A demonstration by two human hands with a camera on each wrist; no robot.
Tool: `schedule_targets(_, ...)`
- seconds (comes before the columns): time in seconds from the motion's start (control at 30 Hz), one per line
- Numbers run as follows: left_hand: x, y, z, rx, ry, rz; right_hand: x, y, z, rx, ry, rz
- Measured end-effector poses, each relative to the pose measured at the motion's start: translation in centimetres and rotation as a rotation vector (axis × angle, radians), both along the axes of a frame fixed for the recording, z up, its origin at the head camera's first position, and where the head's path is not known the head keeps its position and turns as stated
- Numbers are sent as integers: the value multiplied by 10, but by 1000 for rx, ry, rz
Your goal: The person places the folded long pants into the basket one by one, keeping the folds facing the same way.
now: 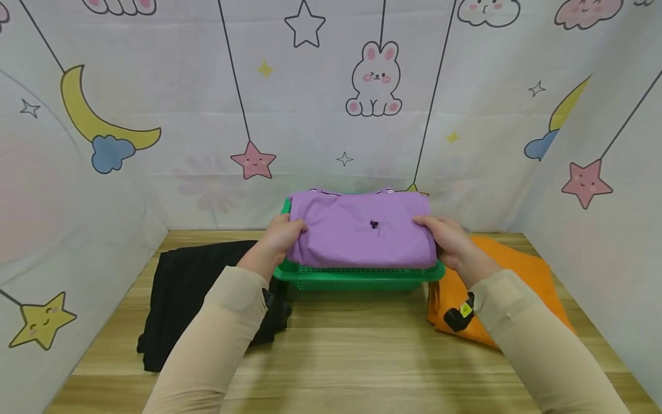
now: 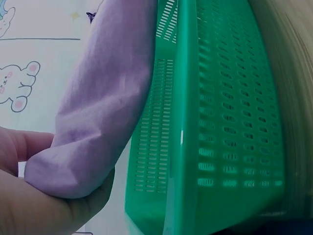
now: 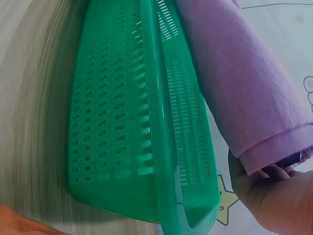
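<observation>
A folded purple cloth [image 1: 341, 236], probably a garment, is held by both hands over a green plastic basket [image 1: 357, 279]. My left hand [image 1: 281, 236] grips its left end, thumb on top and fingers underneath. At the right end my right hand [image 1: 447, 238] pinches it the same way. A small dark mark with a thread-like tail shows on the cloth's upper face. In the left wrist view the cloth [image 2: 102, 103] hangs beside the basket's rim [image 2: 183, 122]. The right wrist view shows the rolled end of the cloth [image 3: 264, 98] above the fingers.
On the wooden table [image 1: 357, 356], a black folded cloth [image 1: 191, 293] lies to the left of the basket. An orange folded cloth [image 1: 522, 276] lies to the right, partly behind my right forearm. A patterned white curtain [image 1: 310, 115] stands behind and at both sides.
</observation>
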State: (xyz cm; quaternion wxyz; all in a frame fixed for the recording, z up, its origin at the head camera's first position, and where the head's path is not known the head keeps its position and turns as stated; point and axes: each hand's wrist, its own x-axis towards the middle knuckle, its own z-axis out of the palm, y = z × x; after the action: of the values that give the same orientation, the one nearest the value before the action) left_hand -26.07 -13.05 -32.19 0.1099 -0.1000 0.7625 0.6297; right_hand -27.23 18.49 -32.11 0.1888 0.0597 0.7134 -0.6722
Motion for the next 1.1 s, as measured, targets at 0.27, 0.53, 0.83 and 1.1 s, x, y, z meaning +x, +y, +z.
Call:
schedule_targets(0.27,-4,0,0,-19,-26,-6,-4,-1,-1,26,2,-6)
schedule_targets(0.53,-7,1,-1,-25,-31,-17,-8,-1,-1,44,-16,-23)
schedule_targets(0.83,-9,1,-5,-10,-45,-23,-13,-2,0,83,-13,-5)
schedule_targets(1.1,-13,1,-7,-20,-46,-29,-16,-1,-1,109,-16,25)
